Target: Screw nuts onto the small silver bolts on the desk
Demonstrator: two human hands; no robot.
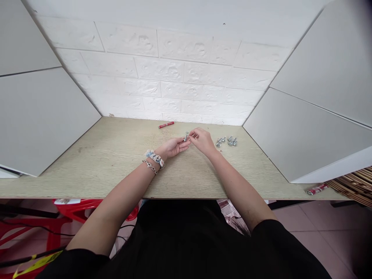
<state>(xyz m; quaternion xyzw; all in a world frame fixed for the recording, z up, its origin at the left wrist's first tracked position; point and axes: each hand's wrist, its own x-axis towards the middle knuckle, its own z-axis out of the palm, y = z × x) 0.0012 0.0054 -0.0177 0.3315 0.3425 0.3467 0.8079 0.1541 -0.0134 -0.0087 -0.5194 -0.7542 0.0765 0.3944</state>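
Note:
Over the middle of the wooden desk [116, 155], my left hand [173, 147] pinches a small metal bolt [186, 136] that stands up from its fingertips. My right hand [202, 140] meets it from the right, fingers curled and closed on the same bolt near its top. Whether a nut sits on the bolt is too small to tell. The left wrist wears a beaded bracelet and a chain bracelet [153, 159]. Both forearms reach out from a black top at the bottom of the view.
Several loose metal bolts [227, 141] lie just right of my right hand. A red pen [166, 124] lies near the white brick wall. Grey panels close in both sides. A red stool [87, 209] stands under the desk; a small red-and-silver object [316, 189] rests at the right edge.

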